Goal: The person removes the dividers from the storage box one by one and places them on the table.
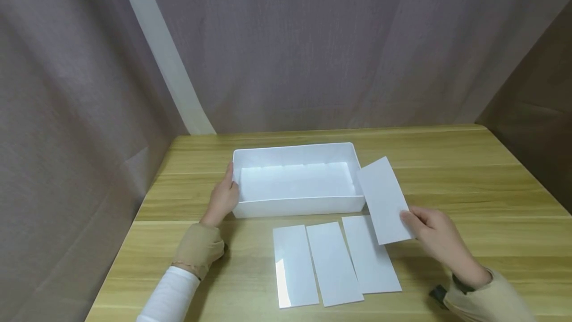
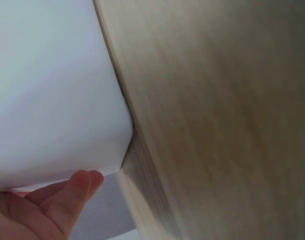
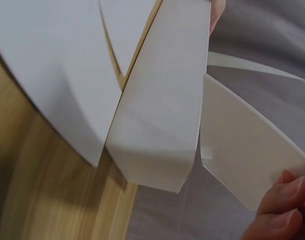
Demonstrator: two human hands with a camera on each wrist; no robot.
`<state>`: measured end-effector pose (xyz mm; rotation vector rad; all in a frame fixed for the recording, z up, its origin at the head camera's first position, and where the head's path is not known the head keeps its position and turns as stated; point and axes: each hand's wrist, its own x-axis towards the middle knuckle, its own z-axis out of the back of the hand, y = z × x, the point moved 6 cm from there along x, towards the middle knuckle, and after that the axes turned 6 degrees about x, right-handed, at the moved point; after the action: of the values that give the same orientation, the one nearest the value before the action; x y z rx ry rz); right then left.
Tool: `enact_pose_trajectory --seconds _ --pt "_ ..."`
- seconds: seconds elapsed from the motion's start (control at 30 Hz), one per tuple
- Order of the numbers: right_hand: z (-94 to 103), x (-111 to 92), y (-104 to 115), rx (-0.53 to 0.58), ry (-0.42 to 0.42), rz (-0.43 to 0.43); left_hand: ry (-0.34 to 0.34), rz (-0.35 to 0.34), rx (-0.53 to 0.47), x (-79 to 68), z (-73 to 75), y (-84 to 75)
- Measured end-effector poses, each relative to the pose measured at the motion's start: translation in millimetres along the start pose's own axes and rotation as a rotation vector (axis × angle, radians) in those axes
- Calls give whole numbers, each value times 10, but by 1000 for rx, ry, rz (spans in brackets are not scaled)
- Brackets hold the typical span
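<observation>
A white open box stands on the wooden table. My left hand grips its left end; in the left wrist view, fingertips lie against the outer wall. My right hand pinches a white rectangular card near its lower right corner, thumb on top. Raised and tilted, the card overlaps the box's right front corner in the head view. In the right wrist view the held card appears beside the box. Inside the box, only its white floor shows.
In front of the box lie three more white cards side by side: a glossy left one, a middle one and a right one, partly beneath the held card in view. Grey curtains hang behind the table.
</observation>
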<state>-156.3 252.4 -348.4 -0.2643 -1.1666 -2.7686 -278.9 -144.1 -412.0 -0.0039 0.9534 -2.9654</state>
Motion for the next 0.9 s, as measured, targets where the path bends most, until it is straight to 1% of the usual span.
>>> enact_pose_trajectory --seconds 0.2,0.4,0.57,0.9 --pt "19 -36 -70 7 5 -14 2 2 -3 -5 -7 2" --pt "58 -77 -145 -1 2 -51 -5 -8 -2 -7 -4 -9" --pt "76 -94 -196 -21 9 -79 6 -3 -16 -5 -14 -16" --pt "61 -126 -311 -47 67 -141 20 19 -14 -6 -30 -14"
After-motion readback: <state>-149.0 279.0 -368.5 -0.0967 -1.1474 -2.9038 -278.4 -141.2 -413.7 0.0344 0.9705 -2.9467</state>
